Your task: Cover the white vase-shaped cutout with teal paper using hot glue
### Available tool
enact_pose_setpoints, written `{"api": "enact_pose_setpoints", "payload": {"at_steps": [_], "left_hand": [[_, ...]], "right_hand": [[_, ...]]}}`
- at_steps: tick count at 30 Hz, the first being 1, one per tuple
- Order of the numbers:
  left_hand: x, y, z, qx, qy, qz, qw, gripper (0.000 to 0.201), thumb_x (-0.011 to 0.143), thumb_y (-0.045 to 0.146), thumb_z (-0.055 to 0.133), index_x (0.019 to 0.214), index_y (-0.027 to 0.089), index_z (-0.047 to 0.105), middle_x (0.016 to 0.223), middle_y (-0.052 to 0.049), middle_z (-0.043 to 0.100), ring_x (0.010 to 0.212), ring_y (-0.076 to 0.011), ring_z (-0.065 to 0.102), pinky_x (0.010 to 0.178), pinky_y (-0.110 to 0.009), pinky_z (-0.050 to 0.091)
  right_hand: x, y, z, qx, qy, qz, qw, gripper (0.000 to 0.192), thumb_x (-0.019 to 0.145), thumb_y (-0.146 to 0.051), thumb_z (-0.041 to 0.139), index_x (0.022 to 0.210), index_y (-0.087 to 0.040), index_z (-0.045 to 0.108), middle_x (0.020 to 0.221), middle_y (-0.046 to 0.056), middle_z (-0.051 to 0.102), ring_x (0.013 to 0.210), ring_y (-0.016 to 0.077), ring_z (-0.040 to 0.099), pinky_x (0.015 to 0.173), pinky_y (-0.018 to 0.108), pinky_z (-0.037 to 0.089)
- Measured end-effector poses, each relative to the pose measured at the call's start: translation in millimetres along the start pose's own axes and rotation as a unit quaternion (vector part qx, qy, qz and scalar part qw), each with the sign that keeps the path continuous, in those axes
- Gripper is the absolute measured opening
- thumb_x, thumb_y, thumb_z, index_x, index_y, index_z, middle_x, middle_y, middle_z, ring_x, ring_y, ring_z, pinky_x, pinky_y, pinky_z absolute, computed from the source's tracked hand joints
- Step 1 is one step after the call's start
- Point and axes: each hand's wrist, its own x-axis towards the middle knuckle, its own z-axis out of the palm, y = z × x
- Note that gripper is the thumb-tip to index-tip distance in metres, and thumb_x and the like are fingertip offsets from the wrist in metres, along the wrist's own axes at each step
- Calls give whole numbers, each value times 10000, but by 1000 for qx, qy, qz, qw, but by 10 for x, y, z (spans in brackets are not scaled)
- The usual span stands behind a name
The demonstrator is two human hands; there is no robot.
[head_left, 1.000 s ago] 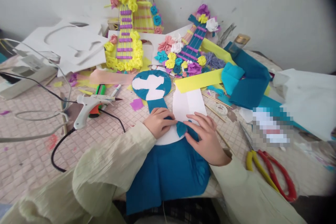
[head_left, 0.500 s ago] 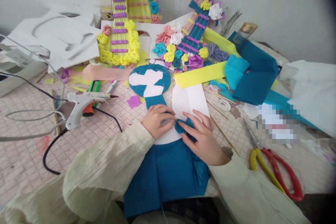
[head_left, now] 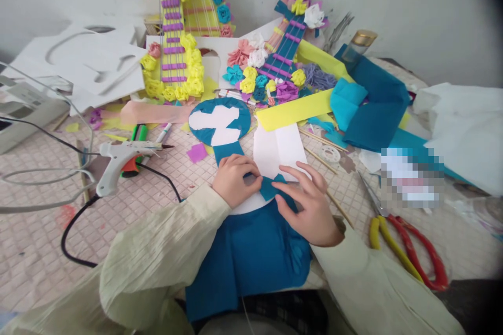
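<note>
A blue crepe paper sheet (head_left: 261,261) lies at the front edge of the table, partly folded up over a white card cutout (head_left: 251,204). My left hand (head_left: 238,180) rests on the cutout, its fingers curled and thumb and index tips together at the edge of the folded flap. Spread fingers of my right hand (head_left: 308,201) touch the flap from the other side, with no grip on it. Beyond my hands, the cutout's round end (head_left: 220,121) is edged with blue paper around a white middle.
A glue gun (head_left: 121,159) with its cord lies at left. Large scissors (head_left: 408,246) with red and yellow handles lie at right. Paper-flower instruments (head_left: 173,57) lean at the back. Beside the cutout are white paper (head_left: 279,146), a yellow strip (head_left: 294,110) and sticks (head_left: 320,159).
My right hand has shifted slightly right and its fingers have lifted and spread off the flap, leaving more of the blue paper showing. The left hand stays nearly in place.
</note>
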Motion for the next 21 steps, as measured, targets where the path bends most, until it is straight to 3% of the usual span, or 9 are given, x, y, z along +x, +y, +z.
{"api": "enact_pose_setpoints", "payload": {"at_steps": [7,15,21], "left_hand": [[-1,20,21,-11,2,-25,1000,71,684,189,608,614,188,618,889,-4,656,918,-204,538,824,-389,377],[-17,32,40,14,8,-29,999,98,647,177,606,552,177,580,943,-22,630,974,-226,501,827,-400,378],[-18,66,25,20,3,-28,999,111,637,183,600,541,174,546,957,-23,613,992,-229,487,839,-403,364]], "right_hand": [[-4,34,3,12,15,22,1000,165,766,-209,525,850,-226,666,1102,28,585,1135,249,407,960,448,333],[-20,60,52,-4,-30,16,999,266,768,-200,504,989,-247,645,1217,28,509,1180,262,351,976,468,315],[-26,79,61,-11,-31,9,999,324,762,-146,482,1007,-281,646,1236,16,494,1180,264,345,964,480,314]]}}
